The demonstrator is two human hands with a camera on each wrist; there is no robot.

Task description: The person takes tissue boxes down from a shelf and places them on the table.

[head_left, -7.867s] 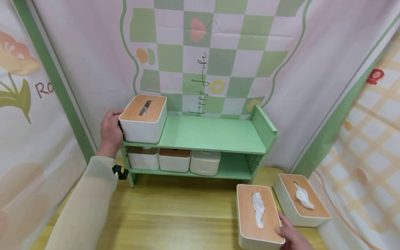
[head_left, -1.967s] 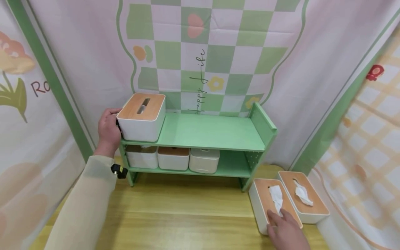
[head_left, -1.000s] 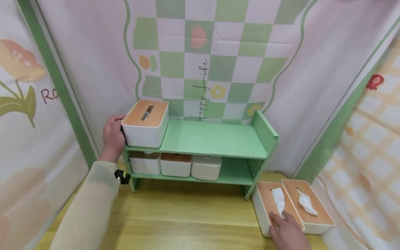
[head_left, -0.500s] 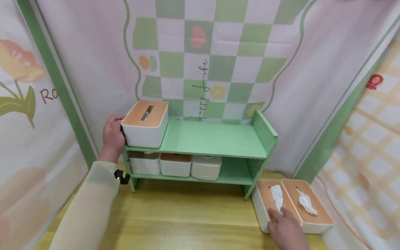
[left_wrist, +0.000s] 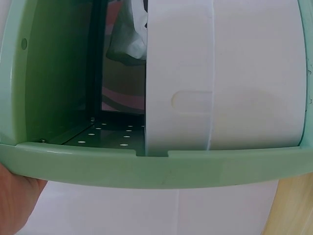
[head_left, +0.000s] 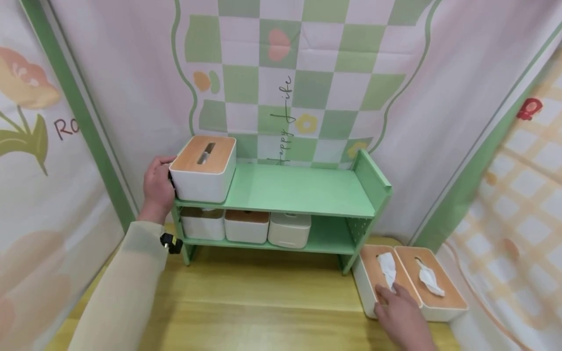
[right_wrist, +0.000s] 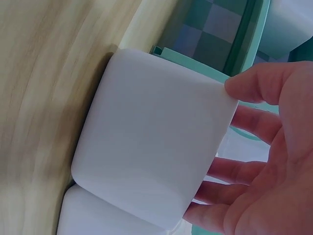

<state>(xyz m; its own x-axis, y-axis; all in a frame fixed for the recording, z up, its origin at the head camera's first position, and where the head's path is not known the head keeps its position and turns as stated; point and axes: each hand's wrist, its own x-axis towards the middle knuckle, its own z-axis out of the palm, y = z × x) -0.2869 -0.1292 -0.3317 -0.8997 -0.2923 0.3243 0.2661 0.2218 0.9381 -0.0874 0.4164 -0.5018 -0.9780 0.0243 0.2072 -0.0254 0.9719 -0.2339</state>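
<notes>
My left hand [head_left: 158, 187] grips the left end of a green two-tier shelf [head_left: 298, 190], its fingertips hidden behind. In the left wrist view, part of that hand [left_wrist: 17, 200] shows at the green end frame [left_wrist: 151, 171]. Beside it on the top tier sits a white tissue box [head_left: 199, 187] with a wood-look lid. My right hand [head_left: 401, 317] rests its fingers on the lid of a lower tissue box [head_left: 374, 270], thumb at the lid's left edge. A tissue sticks out of the slot. Snug along its right side lies a matching tissue box [head_left: 443, 275].
Three white boxes, the left one [head_left: 203, 226], the middle one [head_left: 247, 229] and the all-white right one [head_left: 290, 231], stand on the lower tier. The shelf's right panel [head_left: 371, 175] rises close to the tissue boxes. Printed curtains [head_left: 421, 97] hang around the wood-grain table [head_left: 263, 302].
The right hand has brought the tissue box from in front of the shelf to beside its match, then slid it slightly back until their far ends line up. The left hand has stayed put.
</notes>
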